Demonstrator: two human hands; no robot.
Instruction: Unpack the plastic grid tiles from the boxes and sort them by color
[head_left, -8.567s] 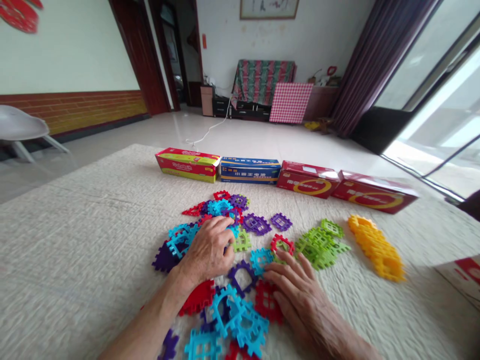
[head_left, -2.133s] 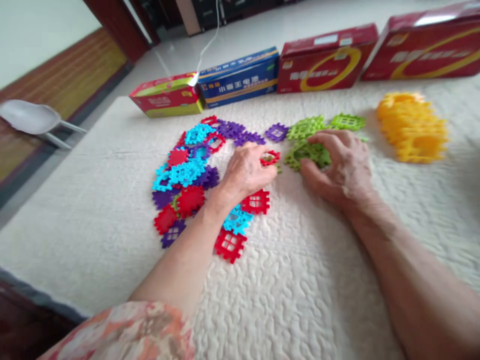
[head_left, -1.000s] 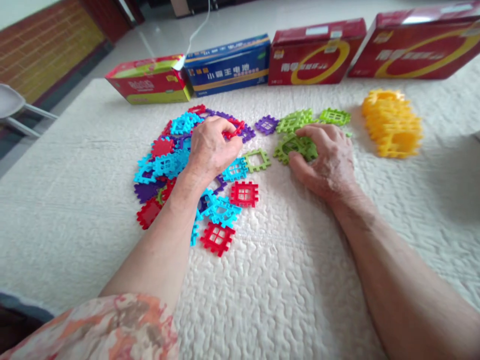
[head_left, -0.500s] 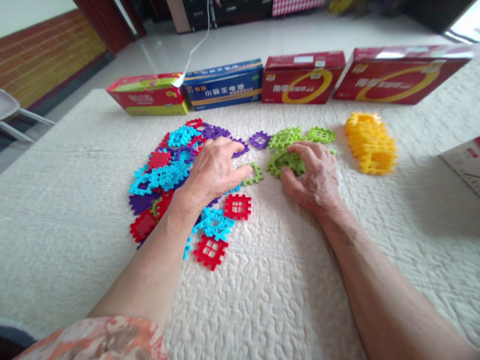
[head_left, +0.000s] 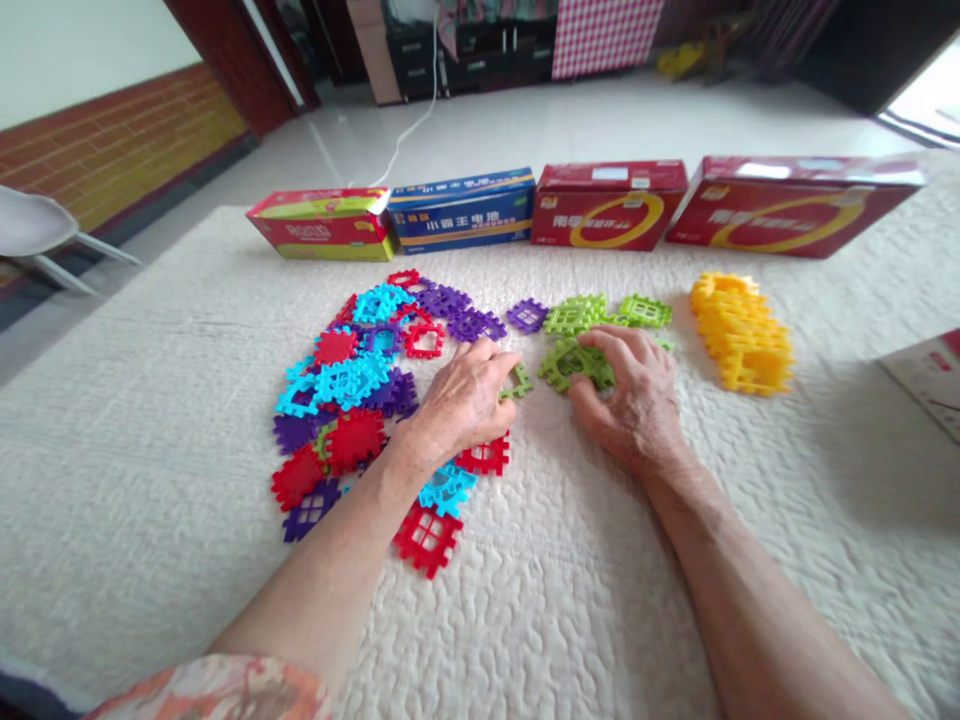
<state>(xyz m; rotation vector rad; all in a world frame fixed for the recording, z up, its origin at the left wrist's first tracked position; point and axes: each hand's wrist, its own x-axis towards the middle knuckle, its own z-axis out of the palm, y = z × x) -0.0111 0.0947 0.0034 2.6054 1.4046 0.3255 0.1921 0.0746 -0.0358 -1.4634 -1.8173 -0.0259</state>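
My left hand (head_left: 469,395) has its thumb and fingers closed around the edges of a single green interlocking plastic tile (head_left: 520,380), partly hidden by the fingers. Below and left of that hand spreads a mixed heap of tiles: a blue tile cluster (head_left: 352,378), red tiles (head_left: 355,440) and purple tiles (head_left: 476,325). My right hand (head_left: 634,395) rests at a group of green tiles (head_left: 574,365), thumb and fingers apart and touching them. More green tiles (head_left: 577,314) lie just behind it. One purple tile (head_left: 527,315) sits between the heap and the green group.
A stack of yellow tiles (head_left: 742,335) leans over at the right. Along the back stand a red-and-green box (head_left: 326,225), a blue box (head_left: 465,212) and two dark red boxes (head_left: 607,210). A white box (head_left: 926,380) is at the right edge. Quilted cloth (head_left: 540,600) covers the surface.
My left hand has come nearer and its fingers have closed on the green tile. My right hand stays at the green group. The camera has tilted up, so everything sits lower in view.
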